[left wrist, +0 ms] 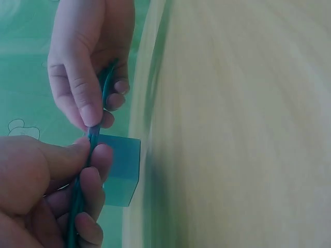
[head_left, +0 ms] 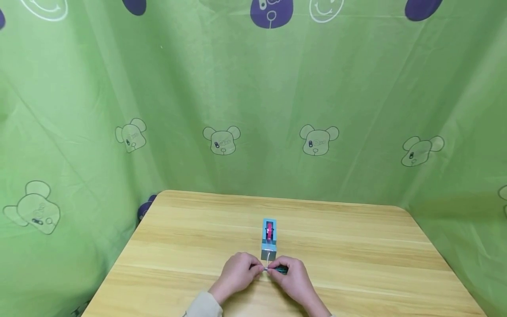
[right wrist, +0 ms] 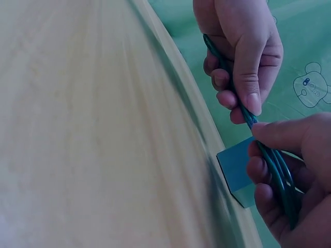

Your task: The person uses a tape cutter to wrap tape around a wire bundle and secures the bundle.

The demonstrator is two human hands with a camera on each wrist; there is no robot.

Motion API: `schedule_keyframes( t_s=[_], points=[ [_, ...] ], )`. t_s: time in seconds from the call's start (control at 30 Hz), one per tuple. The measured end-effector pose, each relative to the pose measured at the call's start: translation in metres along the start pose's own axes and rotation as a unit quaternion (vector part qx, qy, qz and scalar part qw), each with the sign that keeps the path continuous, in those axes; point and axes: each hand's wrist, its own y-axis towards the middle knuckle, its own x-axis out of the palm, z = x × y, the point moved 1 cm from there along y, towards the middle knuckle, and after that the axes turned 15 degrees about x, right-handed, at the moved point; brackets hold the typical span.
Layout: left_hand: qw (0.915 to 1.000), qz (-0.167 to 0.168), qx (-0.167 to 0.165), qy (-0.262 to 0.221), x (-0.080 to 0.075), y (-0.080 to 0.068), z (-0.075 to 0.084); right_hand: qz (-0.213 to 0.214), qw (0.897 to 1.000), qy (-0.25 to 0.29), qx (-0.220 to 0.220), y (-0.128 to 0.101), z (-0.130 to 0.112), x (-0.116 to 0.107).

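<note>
I had the bundled green cord (right wrist: 278,173) between my two hands, about midway between the worktop's (head_left: 356,273) left and right edges, on the near side of the tape dispenser (head_left: 269,247). The thumb and forefinger of my left hand (head_left: 240,273) pinched it, and those of my right hand (head_left: 291,275) pinched it just beside, with the remaining fingers curled in around the strands. A pale strip (head_left: 268,259) ran from the dispenser's front down to my fingertips; I took it for tape, though from above it was too thin to be sure. If it was, the likeliest trouble was its sticky side catching a fingertip instead of the cord, or the strip creasing on itself because my two pinches were so close together. Loosening my right fingers too early could have let the looped strands spring apart, and a hard tug on the strip could have dragged the dispenser toward the worktop's near side. That blue block, with its pink reel (head_left: 269,231), stood straight ahead of my knuckles and blocked a direct reach toward the far edge. Beyond that edge hung a green curtain (head_left: 269,88) printed with bear heads.
</note>
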Motion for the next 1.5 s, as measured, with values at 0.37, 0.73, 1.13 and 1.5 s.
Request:
schedule_keyframes(
  t_s=[0.37, 0.73, 1.13, 1.5],
  points=[
    [0.9997, 0.025, 0.002, 0.000, 0.0025, 0.0006, -0.0029, -0.020, 0.999, 0.020, 0.020, 0.0002, -0.0012, -0.0028],
    [0.9991, 0.043, -0.002, -0.002, 0.0014, 0.0009, -0.0015, -0.015, 0.999, 0.017, 0.036, 0.0010, -0.0062, -0.0048],
    [0.9987, 0.050, -0.007, -0.006, 0.0025, 0.0005, -0.0020, -0.034, 0.998, -0.049, 0.008, 0.0031, -0.0026, -0.0055],
    [0.9988, 0.047, -0.006, -0.011, 0.0026, 0.0018, -0.0026, -0.029, 0.998, -0.053, 0.013, 0.0039, -0.0042, -0.0052]
  ],
)
